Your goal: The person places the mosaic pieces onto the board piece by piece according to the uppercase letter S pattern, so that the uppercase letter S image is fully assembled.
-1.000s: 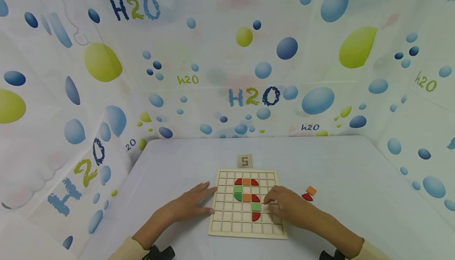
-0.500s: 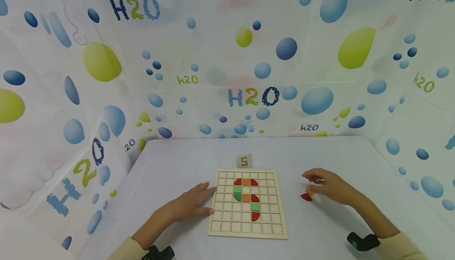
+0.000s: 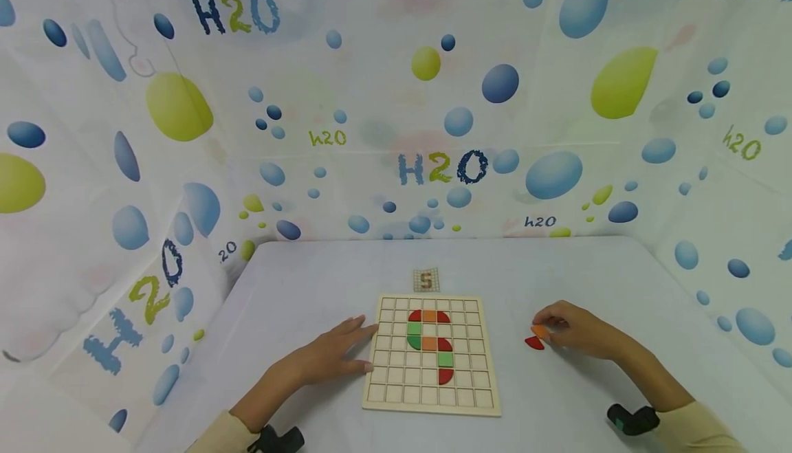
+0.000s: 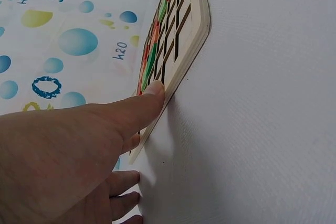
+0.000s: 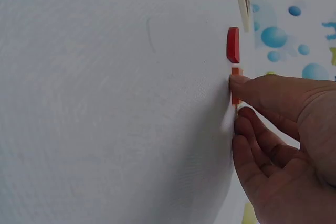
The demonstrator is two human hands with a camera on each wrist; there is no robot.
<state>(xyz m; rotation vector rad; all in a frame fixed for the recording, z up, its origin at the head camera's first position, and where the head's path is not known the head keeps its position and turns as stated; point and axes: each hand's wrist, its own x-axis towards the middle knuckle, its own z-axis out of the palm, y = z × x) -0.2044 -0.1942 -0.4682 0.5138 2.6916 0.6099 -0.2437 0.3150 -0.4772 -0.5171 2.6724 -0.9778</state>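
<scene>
My right hand [image 3: 575, 330] pinches an orange square tile [image 3: 540, 331] between thumb and fingers, low over the table right of the board. In the right wrist view the thumb lies on the face of that tile, and a red quarter-round tile [image 5: 233, 44] lies just beyond it. With fingers spread and relaxed, my left hand [image 3: 326, 357] rests against the left edge of a wooden grid board [image 3: 402, 395]; its thumb tip touches the rim in the left wrist view. Several red, orange and green tiles sit in the board's squares, such as a green square [image 3: 445, 359], forming a curving line.
Behind the board lies a small gridded card [image 3: 426, 280] with a brown S-like figure. A white cloth covers the table [image 3: 309, 274]. A sheet printed with blue and green drops [image 3: 371, 95] stands around the back and sides.
My right hand has left the board, moved right to the loose tiles and taken hold of the orange square. The left hand and the board have stayed put.
</scene>
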